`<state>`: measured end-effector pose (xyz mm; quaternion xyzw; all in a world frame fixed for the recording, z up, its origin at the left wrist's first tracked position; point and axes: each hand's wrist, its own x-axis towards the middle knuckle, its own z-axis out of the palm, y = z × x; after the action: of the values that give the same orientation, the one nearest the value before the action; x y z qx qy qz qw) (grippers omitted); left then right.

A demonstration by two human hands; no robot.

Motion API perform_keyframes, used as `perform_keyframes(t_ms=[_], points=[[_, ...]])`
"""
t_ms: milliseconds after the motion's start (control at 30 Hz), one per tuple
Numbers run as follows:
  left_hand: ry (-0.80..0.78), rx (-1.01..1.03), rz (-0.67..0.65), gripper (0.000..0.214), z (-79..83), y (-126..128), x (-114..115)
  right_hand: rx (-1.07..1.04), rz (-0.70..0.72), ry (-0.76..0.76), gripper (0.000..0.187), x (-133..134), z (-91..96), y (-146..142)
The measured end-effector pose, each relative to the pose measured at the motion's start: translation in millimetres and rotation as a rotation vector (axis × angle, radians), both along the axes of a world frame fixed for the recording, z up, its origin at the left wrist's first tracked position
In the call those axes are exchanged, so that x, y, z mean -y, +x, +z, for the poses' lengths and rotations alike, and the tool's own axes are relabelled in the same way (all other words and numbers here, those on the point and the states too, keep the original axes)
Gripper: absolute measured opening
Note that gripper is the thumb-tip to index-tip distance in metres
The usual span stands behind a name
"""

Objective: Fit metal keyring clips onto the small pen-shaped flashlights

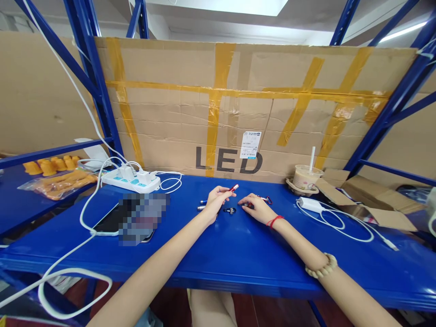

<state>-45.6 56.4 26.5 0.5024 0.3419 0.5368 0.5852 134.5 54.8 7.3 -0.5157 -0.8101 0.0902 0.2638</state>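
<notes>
My left hand (218, 200) is closed around a slim red tube with a silvery tip (234, 187), which looks like a small penlight and points up to the right. Beside that hand, a blue-ended tube (203, 201) and a silver tube (200, 208) lie on the blue table (238, 254), partly hidden by the fingers. Between my hands rests a small black and silver piece (230, 210). My right hand (258, 208) lies low over the table, its fingers curled over something small and dark that is mostly covered. Just behind it is a red clip (269, 200).
On the left are a white power strip (132, 179) with cables and a phone (114, 218). At the right stand a drink cup (306, 177) with a straw, a white adapter with cable (310, 205) and an open carton (368, 195). A cardboard wall (170, 118) closes the back.
</notes>
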Motion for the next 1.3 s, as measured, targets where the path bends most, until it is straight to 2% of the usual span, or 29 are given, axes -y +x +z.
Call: perform_keyframes(t_ms=[300, 467, 600, 800, 933, 1033, 1133, 1200, 1300], points=[[0.051, 0.046, 0.002, 0.037, 0.9, -3, 0, -0.122, -0.027, -0.041, 0.023, 4, 6.3, -4], [0.07, 0.065, -0.021, 0.028, -6.0, -2, -7, -0.16, -0.039, -0.041, 0.024, 3, 4.9, -5], [-0.025, 0.135, -0.026, 0.024, -6.6, 1, -10, -0.194, -0.036, -0.088, 0.028, 1, 4.0, -3], [-0.166, 0.241, 0.041, 0.023, 0.0, -1, -9, -0.286, -0.003, -0.163, 0.037, -1, 0.8, -2], [-0.191, 0.238, 0.057, 0.02, 2.8, -5, -8, -0.226, -0.027, -0.15, 0.037, -2, 0.9, -2], [-0.169, 0.234, 0.048, 0.02, 1.9, -4, -8, -0.109, -0.093, -0.076, 0.033, -1, 3.1, 0], [-0.108, 0.18, 0.05, 0.019, -1.7, 0, -10, -0.014, -0.187, -0.063, 0.028, 0, 5.4, 3], [-0.052, 0.107, 0.06, 0.015, -5.4, 2, -10, 0.002, -0.216, -0.072, 0.023, 1, 6.7, 3], [0.055, -0.031, 0.095, 0.01, -11.2, 3, -10, -0.075, -0.18, -0.024, 0.018, 2, 8.8, 1]])
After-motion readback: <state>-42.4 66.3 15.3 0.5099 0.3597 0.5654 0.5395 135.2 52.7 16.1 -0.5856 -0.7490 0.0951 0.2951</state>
